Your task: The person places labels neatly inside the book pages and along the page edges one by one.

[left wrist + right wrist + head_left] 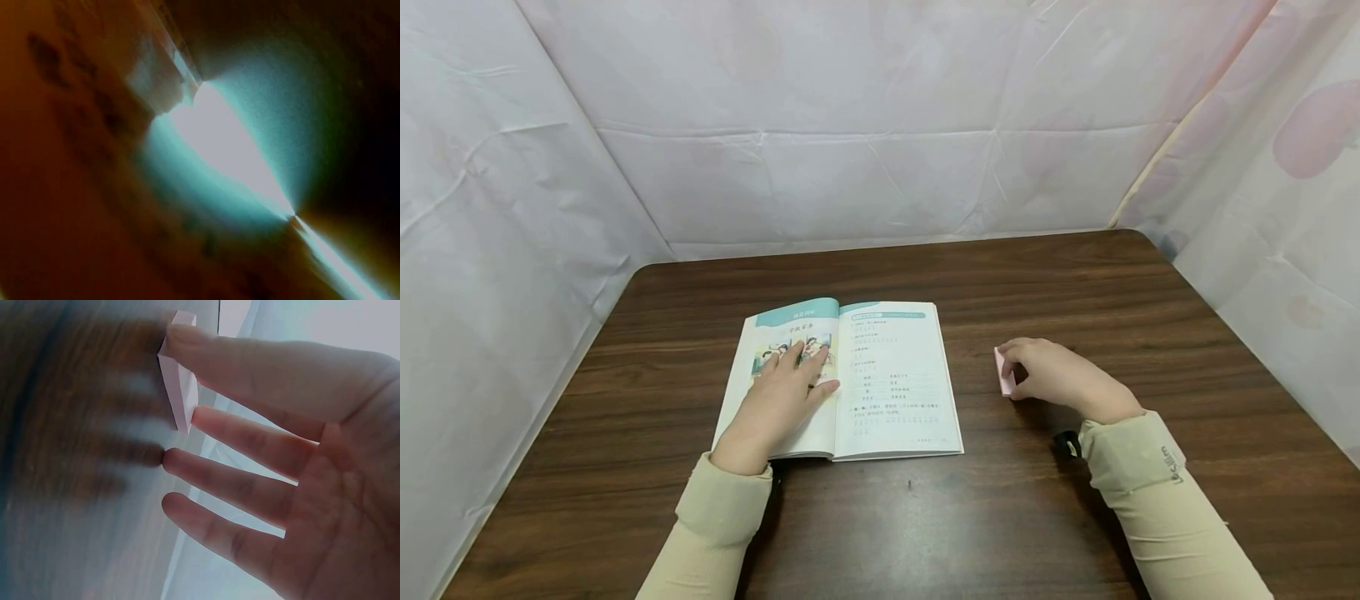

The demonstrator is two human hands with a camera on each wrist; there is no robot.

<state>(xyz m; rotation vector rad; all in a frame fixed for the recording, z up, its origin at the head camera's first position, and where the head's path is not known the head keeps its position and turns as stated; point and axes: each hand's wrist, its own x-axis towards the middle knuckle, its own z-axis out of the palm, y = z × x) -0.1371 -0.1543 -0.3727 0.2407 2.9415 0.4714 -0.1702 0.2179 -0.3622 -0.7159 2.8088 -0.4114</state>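
Observation:
An open book [895, 392] lies on the table, with printed text on its right page and a coloured picture on its left page. My left hand [780, 404] rests on that left page, fingers spread, covering part of the picture. Right of the book, my right hand [1048, 372] pinches a small, flat pink rectangular block [1003, 385] between thumb and fingers. Seen from the right wrist, the thumb [206, 353] lies on one end of the pink block [178, 387], while the other fingers reach down close to the tabletop.
The dark wood-grain table [880, 525] has rounded far corners. A pale patterned curtain [865, 167] surrounds it at the back and sides. A small black object [1066, 445] sits by the right cuff. The left wrist view is dark and blurred, with a bright glare.

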